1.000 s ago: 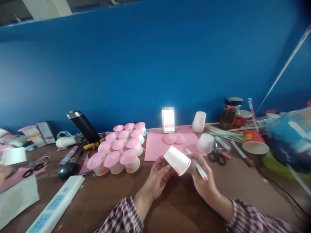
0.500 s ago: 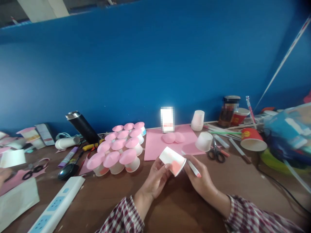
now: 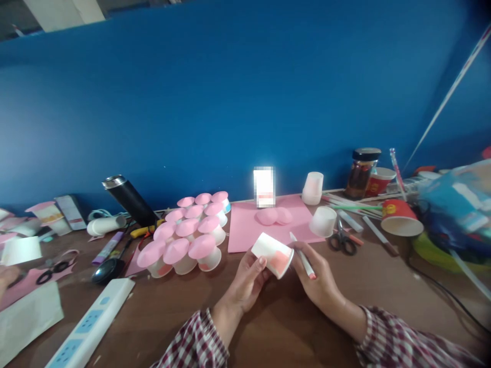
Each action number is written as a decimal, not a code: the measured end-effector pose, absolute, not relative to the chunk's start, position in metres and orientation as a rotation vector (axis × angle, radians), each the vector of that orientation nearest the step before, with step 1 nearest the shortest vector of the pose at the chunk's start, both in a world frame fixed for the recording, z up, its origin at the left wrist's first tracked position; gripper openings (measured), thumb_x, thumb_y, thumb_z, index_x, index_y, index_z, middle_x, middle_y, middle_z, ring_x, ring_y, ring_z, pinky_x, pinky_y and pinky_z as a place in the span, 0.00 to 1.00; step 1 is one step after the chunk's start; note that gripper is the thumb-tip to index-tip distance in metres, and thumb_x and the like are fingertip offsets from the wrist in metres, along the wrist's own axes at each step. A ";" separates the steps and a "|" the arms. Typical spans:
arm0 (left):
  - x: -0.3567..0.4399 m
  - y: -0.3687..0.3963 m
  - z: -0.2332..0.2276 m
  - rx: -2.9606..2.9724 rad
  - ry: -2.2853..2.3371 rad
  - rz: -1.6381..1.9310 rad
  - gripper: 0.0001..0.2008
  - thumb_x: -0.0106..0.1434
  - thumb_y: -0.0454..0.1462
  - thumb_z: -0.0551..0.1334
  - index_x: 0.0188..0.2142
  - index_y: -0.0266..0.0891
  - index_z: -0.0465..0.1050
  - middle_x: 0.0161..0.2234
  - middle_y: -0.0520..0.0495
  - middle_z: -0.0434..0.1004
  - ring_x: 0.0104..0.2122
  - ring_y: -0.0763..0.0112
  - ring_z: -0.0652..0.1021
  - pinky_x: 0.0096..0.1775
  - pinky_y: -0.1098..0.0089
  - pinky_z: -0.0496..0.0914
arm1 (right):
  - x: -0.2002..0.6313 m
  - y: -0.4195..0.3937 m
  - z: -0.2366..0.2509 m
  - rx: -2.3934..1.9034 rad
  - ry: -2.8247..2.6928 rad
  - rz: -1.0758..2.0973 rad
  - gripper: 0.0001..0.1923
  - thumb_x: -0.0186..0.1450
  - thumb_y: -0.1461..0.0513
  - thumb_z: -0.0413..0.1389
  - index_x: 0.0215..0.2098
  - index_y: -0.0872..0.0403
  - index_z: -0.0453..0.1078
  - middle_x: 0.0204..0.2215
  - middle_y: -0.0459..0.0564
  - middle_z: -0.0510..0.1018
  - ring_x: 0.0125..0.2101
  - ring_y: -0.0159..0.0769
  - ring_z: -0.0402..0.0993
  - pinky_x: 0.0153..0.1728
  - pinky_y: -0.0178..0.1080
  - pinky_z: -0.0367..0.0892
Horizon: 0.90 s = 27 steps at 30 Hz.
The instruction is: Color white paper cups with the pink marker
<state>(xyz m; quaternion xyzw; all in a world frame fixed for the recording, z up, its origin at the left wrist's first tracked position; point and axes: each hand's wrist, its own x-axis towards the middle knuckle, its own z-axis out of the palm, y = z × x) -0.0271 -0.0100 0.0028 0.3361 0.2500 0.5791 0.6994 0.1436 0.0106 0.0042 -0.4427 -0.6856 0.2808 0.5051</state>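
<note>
My left hand point(image 3: 249, 280) is closed around a white paper cup point(image 3: 273, 253), which is tilted on its side with its rim toward the lower right. An orange-pink patch colours the cup's side near the rim. In my right hand point(image 3: 316, 276) is a white marker point(image 3: 306, 261) with a reddish end, held between the fingers; some right fingertips are at the cup's rim. Behind the hands, two pink paper discs point(image 3: 266, 216) lie on a pink sheet point(image 3: 241, 237). To the left stand several cups topped with pink paper cones point(image 3: 187, 228).
A white cup point(image 3: 322, 222), black-handled scissors point(image 3: 342, 242), markers and a red cup point(image 3: 401, 217) lie to the right. A power strip point(image 3: 90, 322), computer mouse point(image 3: 107, 271) and black flask point(image 3: 130, 199) are on the left. Another person's hand point(image 3: 7, 276) shows at the far left edge.
The cup has turned slightly in my left hand, so more of the coloured patch faces me. The marker in my right hand has shifted a little; its reddish end sits slightly further left.
</note>
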 end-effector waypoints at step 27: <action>-0.028 -0.007 0.009 0.501 0.546 1.356 0.20 0.64 0.40 0.60 0.55 0.39 0.68 0.45 0.42 0.77 0.43 0.64 0.76 0.43 0.66 0.71 | 0.144 0.014 0.001 -1.082 -1.482 0.739 0.11 0.68 0.56 0.51 0.34 0.53 0.68 0.23 0.44 0.70 0.23 0.31 0.65 0.24 0.31 0.63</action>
